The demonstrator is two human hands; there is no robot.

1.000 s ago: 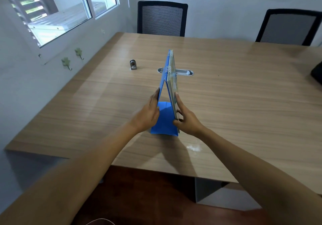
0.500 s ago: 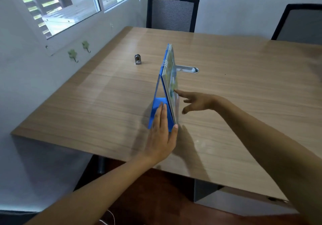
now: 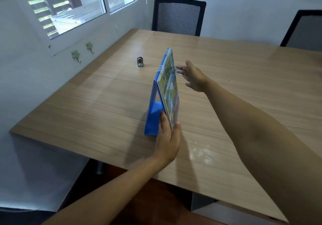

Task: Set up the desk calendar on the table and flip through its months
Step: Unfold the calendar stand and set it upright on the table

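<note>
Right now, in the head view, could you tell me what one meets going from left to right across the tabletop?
Small grey metal object → blue desk calendar, standing as a tent with the left hand at its near end → right hand, open beside the calendar's upper pages.

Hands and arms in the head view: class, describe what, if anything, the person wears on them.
Nothing visible: the left hand and right hand are bare, without gloves, rings, watch or bracelets. Both forearms are uncovered to the frame edge; no sleeve shows.
</note>
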